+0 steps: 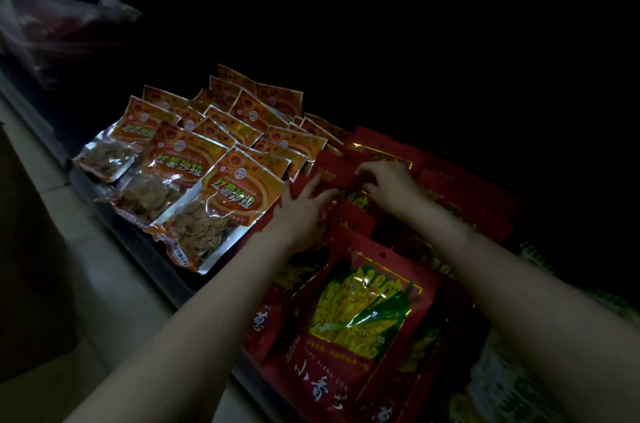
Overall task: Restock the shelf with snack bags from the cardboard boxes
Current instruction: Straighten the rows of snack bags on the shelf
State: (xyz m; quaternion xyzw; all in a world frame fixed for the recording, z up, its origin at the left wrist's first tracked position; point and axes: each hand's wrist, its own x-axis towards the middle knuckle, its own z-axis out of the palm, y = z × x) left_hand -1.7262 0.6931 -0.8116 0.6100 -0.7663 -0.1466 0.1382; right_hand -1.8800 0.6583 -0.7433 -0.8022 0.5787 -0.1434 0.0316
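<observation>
I log: left hand [300, 211] flat, fingers straight, on glossy red foil snack bags [363, 311]; right hand [388, 185] pinching one bag's top edge.

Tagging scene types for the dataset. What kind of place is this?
Probably a shop aisle, at a low display shelf. Rows of identical orange snack bags face outward beside red snack bags, and both hands, left and right, are arranging the red ones. Lighting is very dim.

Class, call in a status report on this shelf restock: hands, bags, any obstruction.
Left hand open, fingers flat on red snack bags. Right hand pinching a red bag's top edge. Orange snack bags crowd close beside, left.
</observation>
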